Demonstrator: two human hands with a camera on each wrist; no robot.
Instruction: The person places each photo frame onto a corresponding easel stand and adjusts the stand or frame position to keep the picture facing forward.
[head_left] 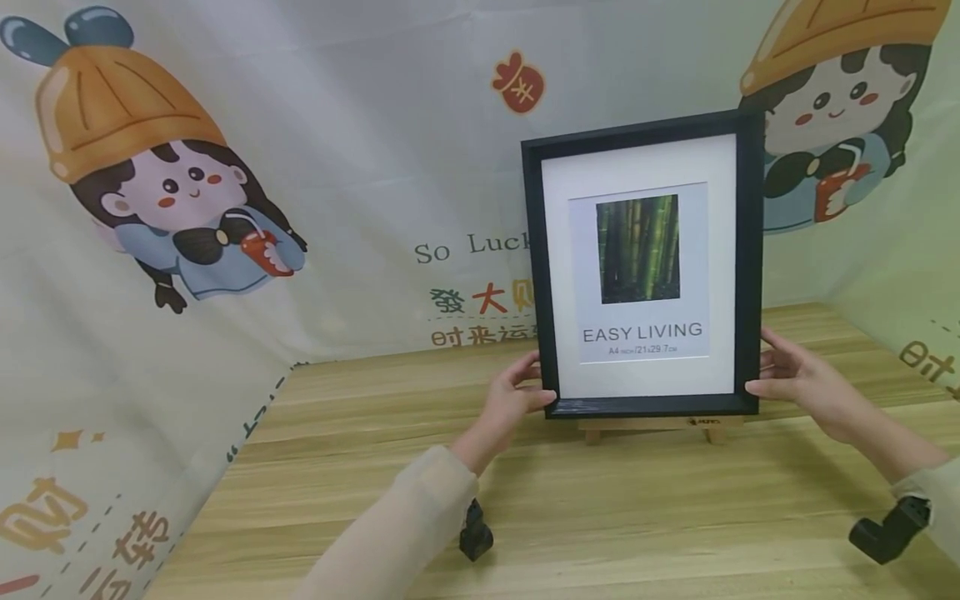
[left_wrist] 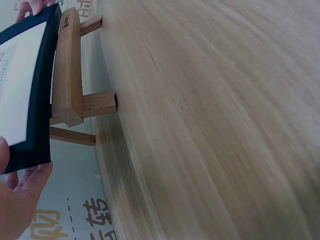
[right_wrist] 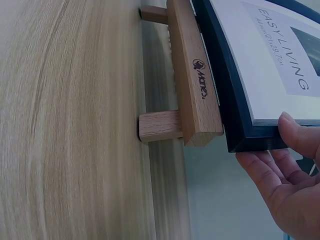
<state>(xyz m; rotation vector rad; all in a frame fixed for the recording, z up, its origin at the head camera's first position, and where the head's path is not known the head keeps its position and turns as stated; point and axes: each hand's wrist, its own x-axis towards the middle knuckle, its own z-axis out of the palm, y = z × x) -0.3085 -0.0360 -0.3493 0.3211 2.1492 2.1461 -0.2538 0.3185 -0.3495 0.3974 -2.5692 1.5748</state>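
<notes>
A black picture frame with a white mat and a bamboo photo stands upright in the head view. Its bottom edge is right at the ledge of a small wooden easel, whose short legs rest on the table. My left hand grips the frame's lower left corner, thumb on the front and fingers round the side. At the lower right corner my right hand holds it the same way. The right wrist view shows that thumb on the front border. Most of the easel is hidden behind the frame.
The wood-grain table spreads out in front of the easel. Behind it hangs a pale printed cloth with cartoon figures and lettering, also covering the sides. Black camera mounts sit at both wrists.
</notes>
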